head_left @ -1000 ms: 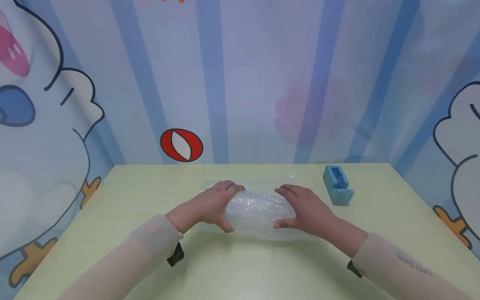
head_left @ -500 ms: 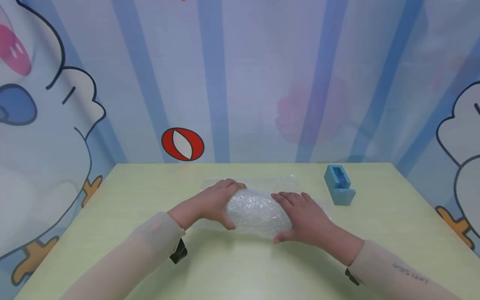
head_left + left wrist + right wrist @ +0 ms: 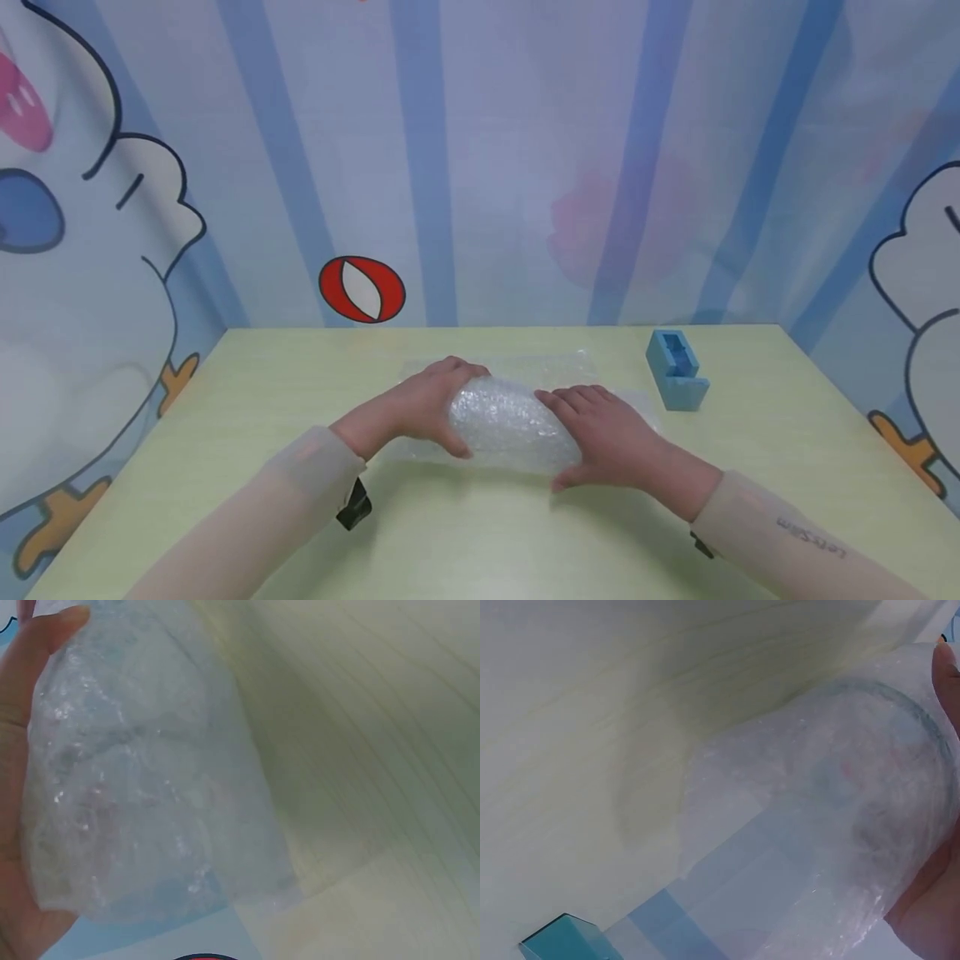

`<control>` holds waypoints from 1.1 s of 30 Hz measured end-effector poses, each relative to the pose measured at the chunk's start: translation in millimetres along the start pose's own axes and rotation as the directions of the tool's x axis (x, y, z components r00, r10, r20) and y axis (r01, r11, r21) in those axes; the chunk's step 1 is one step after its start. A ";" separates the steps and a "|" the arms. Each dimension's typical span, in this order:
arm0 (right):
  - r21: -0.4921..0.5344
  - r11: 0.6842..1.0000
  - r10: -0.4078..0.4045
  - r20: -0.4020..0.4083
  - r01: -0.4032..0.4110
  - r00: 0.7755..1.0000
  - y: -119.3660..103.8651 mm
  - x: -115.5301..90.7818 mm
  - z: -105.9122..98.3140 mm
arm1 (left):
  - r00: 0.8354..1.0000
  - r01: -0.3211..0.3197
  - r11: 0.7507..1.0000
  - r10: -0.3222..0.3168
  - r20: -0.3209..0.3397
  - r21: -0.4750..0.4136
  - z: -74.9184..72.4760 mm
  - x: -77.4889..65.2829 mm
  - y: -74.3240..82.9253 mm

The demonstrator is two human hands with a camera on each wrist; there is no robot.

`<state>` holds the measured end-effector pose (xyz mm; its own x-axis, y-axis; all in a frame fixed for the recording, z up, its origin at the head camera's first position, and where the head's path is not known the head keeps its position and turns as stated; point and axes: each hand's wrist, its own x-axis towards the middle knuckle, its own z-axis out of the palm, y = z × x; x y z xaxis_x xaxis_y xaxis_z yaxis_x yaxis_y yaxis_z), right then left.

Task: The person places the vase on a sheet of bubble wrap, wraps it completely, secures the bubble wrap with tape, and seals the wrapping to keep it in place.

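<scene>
At four o'clock in your head view, your right sleeve [image 3: 757,515] bears dark, upside-down lettering [image 3: 812,537] that seems to read "LetsSlim".

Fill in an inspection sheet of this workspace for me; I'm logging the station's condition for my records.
Surface: pale yellow-green table with faint wood grain.
Job's things: clear bubble wrap in a rounded bundle, flat sheet spreading behind it; whether it encloses anything cannot be told.
Clutter: blue notched block, perhaps a tape dispenser, to the right of the wrap, untouched.
Grips: the person's left grip and right grip curve round opposite ends of the bundle.
Cables: nothing seen.
Surroundings: blue-striped backdrop with cartoon prints, behind the table and at both sides.
</scene>
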<state>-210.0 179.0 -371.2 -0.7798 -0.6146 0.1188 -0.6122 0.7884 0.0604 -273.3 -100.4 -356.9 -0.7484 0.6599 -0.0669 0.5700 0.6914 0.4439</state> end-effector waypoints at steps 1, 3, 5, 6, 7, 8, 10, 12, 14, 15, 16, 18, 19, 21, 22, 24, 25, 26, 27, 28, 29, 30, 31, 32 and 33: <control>0.006 1.000 -0.001 0.002 0.001 1.000 0.4 0.5 -0.2 | 1.000 -0.001 1.000 0.001 -0.002 0.000 0.1 -0.8 0.7; 0.025 1.000 -0.004 0.002 0.004 1.000 1.1 1.9 -0.4 | 1.000 0.002 1.000 -0.002 -0.005 -0.006 0.5 -3.0 2.3; 0.049 0.999 -0.010 0.003 0.009 1.000 1.7 3.7 -0.1 | 1.000 0.003 1.000 -0.003 -0.015 -0.009 2.0 -5.3 3.0; 0.056 0.998 -0.014 0.002 0.014 1.000 1.9 4.8 0.0 | 1.000 0.002 1.000 -0.002 -0.020 -0.001 2.8 -6.7 3.1; 0.064 0.998 -0.017 0.003 0.017 1.000 2.1 5.7 0.1 | 1.000 0.002 1.000 -0.002 -0.024 0.007 3.5 -7.9 3.2; 0.069 0.997 -0.021 0.002 0.021 1.000 2.3 6.8 0.3 | 1.000 -0.002 1.000 0.003 -0.029 0.020 4.3 -9.2 3.3; 0.066 0.997 -0.026 0.003 0.026 1.000 2.7 8.7 0.8 | 0.999 -0.015 0.999 0.017 -0.042 0.052 5.5 -10.7 3.5; 0.056 0.998 -0.031 0.006 0.031 0.999 3.3 10.4 1.0 | 0.998 -0.023 0.996 0.028 -0.052 0.091 6.0 -11.8 4.4; 0.053 0.998 -0.036 0.016 0.035 0.999 4.2 11.8 1.4 | 0.997 -0.029 0.990 0.038 -0.065 0.135 6.4 -13.1 5.9; 0.053 0.998 -0.037 0.023 0.036 0.999 4.7 12.4 1.4 | 0.996 -0.030 0.986 0.043 -0.073 0.166 6.6 -13.7 6.7; 0.057 0.998 -0.039 0.029 0.037 0.999 5.2 12.9 1.3 | 0.995 -0.032 0.978 0.050 -0.081 0.208 6.9 -14.4 7.6; 0.061 0.997 -0.040 0.038 0.037 0.998 6.6 13.6 1.0 | 0.992 -0.036 0.952 0.070 -0.103 0.305 7.6 -15.8 9.8; 0.063 0.997 -0.038 0.041 0.036 0.998 7.1 13.9 0.8 | 0.990 -0.034 0.934 0.079 -0.113 0.355 8.1 -16.8 10.6; 0.068 0.997 -0.034 0.048 0.030 0.998 8.1 14.4 -0.1 | 0.987 -0.028 0.893 0.097 -0.131 0.449 9.1 -18.0 12.0; 0.072 0.997 -0.033 0.052 0.029 0.998 8.5 14.6 -0.6 | 0.986 -0.021 0.876 0.099 -0.136 0.481 9.5 -18.6 12.5; 0.083 0.996 -0.034 0.068 0.029 0.997 8.7 15.1 -1.8 | 0.988 -0.001 0.857 0.080 -0.131 0.516 9.6 -20.9 13.3; 0.088 0.996 -0.037 0.078 0.030 0.996 8.7 15.6 -2.3 | 0.989 0.007 0.853 0.070 -0.127 0.522 9.6 -22.2 13.2; 0.092 0.995 -0.039 0.087 0.031 0.995 8.5 16.1 -2.8 | 0.991 0.013 0.853 0.060 -0.123 0.522 9.4 -23.7 13.0; 0.093 0.995 -0.042 0.094 0.033 0.995 8.4 16.6 -3.1 | 0.992 0.019 0.857 0.049 -0.118 0.515 9.2 -25.3 12.8; 0.093 0.995 -0.043 0.102 0.033 0.994 8.3 17.1 -3.5 | 0.993 0.019 0.863 0.045 -0.113 0.506 9.0 -26.6 12.3; 0.092 0.995 -0.043 0.107 0.033 0.993 8.2 17.5 -3.9 | 0.993 0.017 0.867 0.042 -0.107 0.497 8.7 -27.9 12.0; 0.089 0.995 -0.043 0.110 0.033 0.993 8.2 17.8 -4.3 | 0.994 0.012 0.874 0.044 -0.105 0.486 8.6 -28.7 11.4; 0.090 0.995 -0.043 0.112 0.033 0.993 8.2 17.9 -4.6 | 0.994 0.009 0.878 0.046 -0.103 0.479 8.6 -29.2 10.6; 0.090 0.995 -0.045 0.113 0.034 0.993 8.1 17.9 -4.8 | 0.994 0.005 0.880 0.050 -0.102 0.475 8.4 -29.7 9.8; 0.092 0.995 -0.046 0.114 0.035 0.992 8.1 18.1 -4.7 | 0.993 0.000 0.880 0.056 -0.103 0.476 8.1 -30.2 9.0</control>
<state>-228.5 174.4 -363.9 -0.7608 -0.6489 0.0020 -0.6487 0.7605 -0.0273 -242.8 -111.7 -358.1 -0.7463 0.6638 0.0499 0.6629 0.7479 -0.0345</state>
